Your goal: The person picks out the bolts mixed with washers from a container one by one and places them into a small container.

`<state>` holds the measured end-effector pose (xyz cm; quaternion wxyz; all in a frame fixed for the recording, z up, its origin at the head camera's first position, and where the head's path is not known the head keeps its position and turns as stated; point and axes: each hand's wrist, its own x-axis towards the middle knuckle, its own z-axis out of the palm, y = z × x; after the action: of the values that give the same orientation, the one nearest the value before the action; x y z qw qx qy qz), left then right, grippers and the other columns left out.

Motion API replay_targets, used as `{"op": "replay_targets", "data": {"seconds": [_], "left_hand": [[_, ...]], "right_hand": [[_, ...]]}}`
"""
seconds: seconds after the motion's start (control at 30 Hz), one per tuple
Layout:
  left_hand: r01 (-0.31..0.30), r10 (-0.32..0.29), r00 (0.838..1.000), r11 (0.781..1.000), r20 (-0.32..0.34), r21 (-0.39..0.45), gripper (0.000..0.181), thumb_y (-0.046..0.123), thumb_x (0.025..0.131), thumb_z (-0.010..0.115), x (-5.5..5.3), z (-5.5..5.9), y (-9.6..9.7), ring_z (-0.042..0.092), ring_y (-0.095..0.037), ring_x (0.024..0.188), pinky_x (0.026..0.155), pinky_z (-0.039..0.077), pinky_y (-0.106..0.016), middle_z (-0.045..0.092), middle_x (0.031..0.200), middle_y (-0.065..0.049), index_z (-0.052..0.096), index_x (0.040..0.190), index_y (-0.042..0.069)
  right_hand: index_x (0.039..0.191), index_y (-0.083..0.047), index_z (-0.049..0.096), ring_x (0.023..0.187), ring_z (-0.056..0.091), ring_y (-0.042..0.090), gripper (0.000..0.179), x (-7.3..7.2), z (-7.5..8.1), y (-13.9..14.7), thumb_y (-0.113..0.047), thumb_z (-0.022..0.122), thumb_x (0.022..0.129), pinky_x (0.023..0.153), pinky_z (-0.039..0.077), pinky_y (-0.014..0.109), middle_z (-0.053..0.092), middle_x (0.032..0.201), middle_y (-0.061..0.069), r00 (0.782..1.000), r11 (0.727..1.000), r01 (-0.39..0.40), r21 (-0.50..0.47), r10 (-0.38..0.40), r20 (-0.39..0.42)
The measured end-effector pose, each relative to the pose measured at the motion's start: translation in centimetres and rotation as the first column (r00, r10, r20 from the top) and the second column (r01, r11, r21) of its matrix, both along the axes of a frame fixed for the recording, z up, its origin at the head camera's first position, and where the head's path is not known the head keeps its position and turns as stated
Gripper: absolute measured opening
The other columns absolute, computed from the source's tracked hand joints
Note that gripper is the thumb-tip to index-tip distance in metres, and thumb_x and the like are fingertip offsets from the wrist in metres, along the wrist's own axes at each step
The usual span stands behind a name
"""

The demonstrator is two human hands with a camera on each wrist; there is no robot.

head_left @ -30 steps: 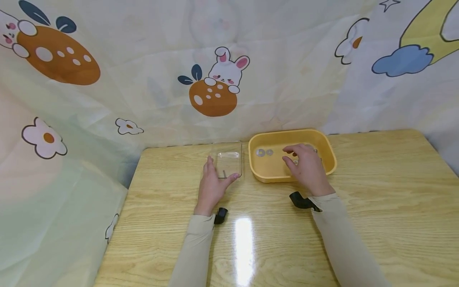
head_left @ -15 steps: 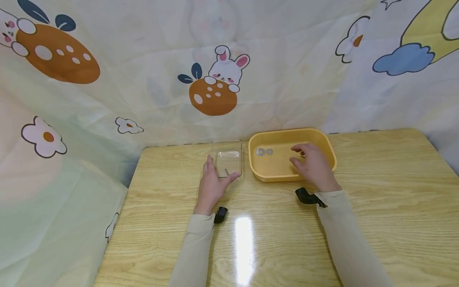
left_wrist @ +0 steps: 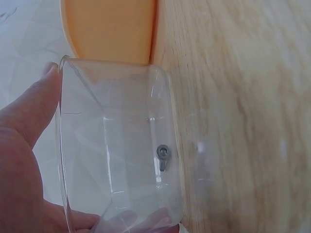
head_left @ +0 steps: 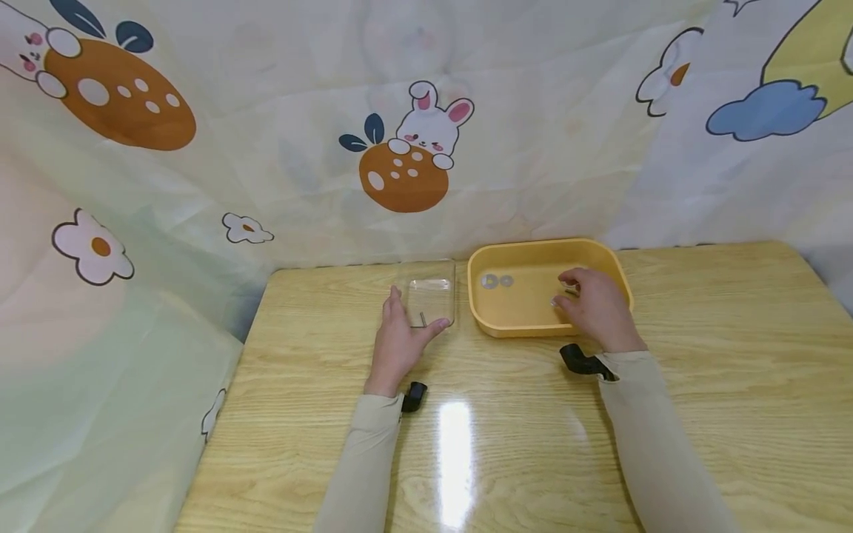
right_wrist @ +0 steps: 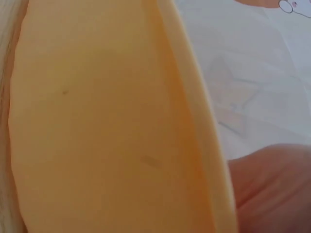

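Left of a yellow oblong plastic tray [head_left: 523, 309] containing two round grey washers [head_left: 485, 283], the left hand [head_left: 395, 348] is gripping a clear plastic box [left_wrist: 133, 138] containing a grey metal bolt [left_wrist: 163, 153]; over the tray, the right hand [head_left: 601, 307] is hovering half-curled, its hold unclear.

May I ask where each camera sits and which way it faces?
Head: worn on the head, facing forward and down at the clear container and yellow tray; left hand, right hand and sleeves show.
Left wrist: worn there, facing the clear container; part of that hand shows.
Right wrist: worn there, facing the yellow tray; part of that hand shows.
Head and left wrist share the clear container.
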<state>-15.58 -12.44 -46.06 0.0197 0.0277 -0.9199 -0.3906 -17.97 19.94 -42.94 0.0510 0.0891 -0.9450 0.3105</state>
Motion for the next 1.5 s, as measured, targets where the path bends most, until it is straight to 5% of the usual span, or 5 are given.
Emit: {"op": "replay_targets", "data": {"seconds": [0.47,0.97,1.5], "left_hand": [[-0.003,0.003,1.0,1.0,0.009,-0.001,0.125,0.063,0.078,0.077,-0.2,0.0,0.0,0.043,-0.045,0.135,0.109,0.038,-0.054,0.023,0.161,-0.022,0.007,0.161,0.0],[-0.005,0.005,1.0,1.0,0.009,0.002,0.124,0.06,0.079,0.078,-0.1,0.1,0.0,0.044,-0.045,0.134,0.108,0.039,-0.053,0.024,0.161,-0.022,0.007,0.161,0.001],[-0.004,0.003,1.0,1.0,0.013,0.012,0.123,0.058,0.08,0.079,0.0,0.0,0.1,0.046,-0.047,0.131,0.107,0.04,-0.054,0.023,0.161,-0.023,0.006,0.161,0.001]], "right_hand": [[0.124,0.013,0.062,0.107,0.062,0.046,0.043,-1.9,0.3,0.5,-0.014,0.071,0.092,0.093,0.048,0.057,0.065,0.119,0.032,0.984,0.99,-0.049,0.134,0.025,0.174],[0.111,0.011,0.066,0.092,0.066,0.041,0.03,-2.7,-0.2,0.7,0.0,0.064,0.082,0.082,0.053,0.054,0.07,0.103,0.026,0.981,0.966,-0.035,0.254,-0.015,0.191],[0.095,0.005,0.07,0.079,0.063,0.036,0.017,-3.4,-0.9,0.9,0.004,0.058,0.083,0.069,0.053,0.051,0.067,0.088,0.023,0.981,0.944,-0.018,0.329,-0.047,0.187]]}}
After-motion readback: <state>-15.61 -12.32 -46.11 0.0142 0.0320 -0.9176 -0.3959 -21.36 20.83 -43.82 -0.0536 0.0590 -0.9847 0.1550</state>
